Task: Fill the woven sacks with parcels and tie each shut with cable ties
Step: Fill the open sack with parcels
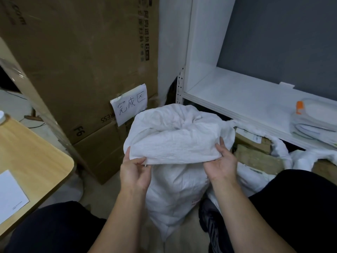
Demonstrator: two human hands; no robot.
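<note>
At the far left a wooden table (27, 152) is seen, with a white sheet of paper (11, 192) lying on its near corner. Behind it, stacked cardboard boxes (82, 61) are stood against the wall, and a handwritten paper sign (130, 105) is taped to them.

In the middle, between the person's knees, a full woven sack (175, 143) is stood on the floor, its top cloth folded over toward the person. The near left edge of that fold is pinched by the left hand (135, 170), thumb on top and fingers curled beneath; something thin and pale shows at the fingertips, but it cannot be told whether it is a cable tie. The right corner of the fold is cupped from below by the right hand (221, 164), palm up, fingers loosely curved against the cloth.

The step in hand is judged to be the closing of a filled sack. A gathered neck is called for next, so the loose cloth must be bunched tight before a tie can be looped round it.

To the right, an open sack of parcels (255, 157) is left on the floor, beside a white shelf (237, 92) on which packets (313, 121) are piled.
</note>
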